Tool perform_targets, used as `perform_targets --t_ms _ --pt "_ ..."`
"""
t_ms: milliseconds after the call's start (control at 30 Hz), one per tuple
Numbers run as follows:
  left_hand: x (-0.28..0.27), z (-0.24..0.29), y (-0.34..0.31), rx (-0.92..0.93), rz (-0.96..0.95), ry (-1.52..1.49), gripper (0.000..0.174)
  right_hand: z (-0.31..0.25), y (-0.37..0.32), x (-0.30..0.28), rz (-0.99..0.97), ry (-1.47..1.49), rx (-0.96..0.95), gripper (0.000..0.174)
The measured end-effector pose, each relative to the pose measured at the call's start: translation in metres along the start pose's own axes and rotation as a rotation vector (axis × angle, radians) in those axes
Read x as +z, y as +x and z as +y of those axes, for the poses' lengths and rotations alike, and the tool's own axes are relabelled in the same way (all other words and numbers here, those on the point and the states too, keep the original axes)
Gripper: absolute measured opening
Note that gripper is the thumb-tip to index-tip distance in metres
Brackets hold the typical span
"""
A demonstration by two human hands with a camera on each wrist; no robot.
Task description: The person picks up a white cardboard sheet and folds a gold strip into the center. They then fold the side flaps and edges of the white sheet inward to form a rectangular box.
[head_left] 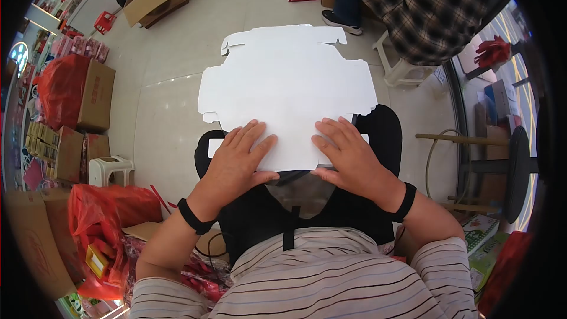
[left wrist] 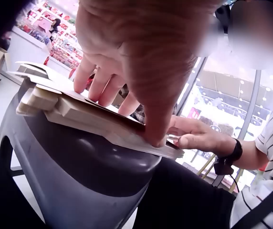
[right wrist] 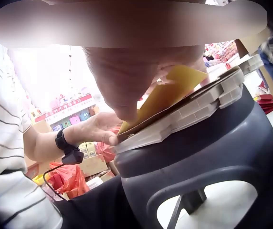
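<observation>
Head view shows a notched white card (head_left: 289, 82) spread flat before the person, its near end between both hands. The left hand (head_left: 236, 156) rests on the near left corner, fingers extended and clasping nothing; the right hand (head_left: 355, 159) lies likewise on the near right corner. Both thumbs point inward along the near edge. Left wrist view shows a card stack (left wrist: 91, 119) on a grey stool (left wrist: 89, 164), beneath the hands.
</observation>
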State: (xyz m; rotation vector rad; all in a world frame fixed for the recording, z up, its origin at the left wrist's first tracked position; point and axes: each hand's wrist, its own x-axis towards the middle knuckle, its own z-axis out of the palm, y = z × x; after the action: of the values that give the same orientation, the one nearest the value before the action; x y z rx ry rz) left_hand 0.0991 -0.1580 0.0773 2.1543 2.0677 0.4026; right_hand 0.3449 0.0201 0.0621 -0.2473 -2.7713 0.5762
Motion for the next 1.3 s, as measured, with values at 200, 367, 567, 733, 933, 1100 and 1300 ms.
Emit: perform_targets --t_ms 200,367,567,733,933,1100,1300 --pt "-0.019 -0.013 0.013 0.147 -0.016 -0.076 0.037 0.009 0.008 -0.004 0.098 0.023 -0.043 0.032" --pt "-0.042 -0.006 0.041 0.004 -0.227 -0.212 0.028 0.018 0.023 -0.032 -0.092 0.194 0.137 0.02" --pt "-0.017 0.001 0.05 0.016 -0.069 -0.257 0.027 0.044 0.026 -0.041 -0.138 0.284 0.19 0.027" --pt "-0.028 -0.03 0.061 -0.268 -0.292 -0.492 0.029 0.047 0.045 -0.046 -0.249 0.368 0.306 0.03" --pt "-0.017 -0.05 0.074 -0.187 -0.272 -0.378 0.036 0.056 0.051 -0.036 -0.227 0.248 0.257 0.028" --pt "-0.015 -0.05 0.082 -0.233 -0.334 -0.324 0.034 0.059 0.051 -0.025 -0.213 0.159 0.281 0.023" --pt "-0.006 -0.056 0.081 -0.188 -0.291 -0.273 0.034 0.056 0.053 -0.023 -0.17 0.134 0.278 0.022"
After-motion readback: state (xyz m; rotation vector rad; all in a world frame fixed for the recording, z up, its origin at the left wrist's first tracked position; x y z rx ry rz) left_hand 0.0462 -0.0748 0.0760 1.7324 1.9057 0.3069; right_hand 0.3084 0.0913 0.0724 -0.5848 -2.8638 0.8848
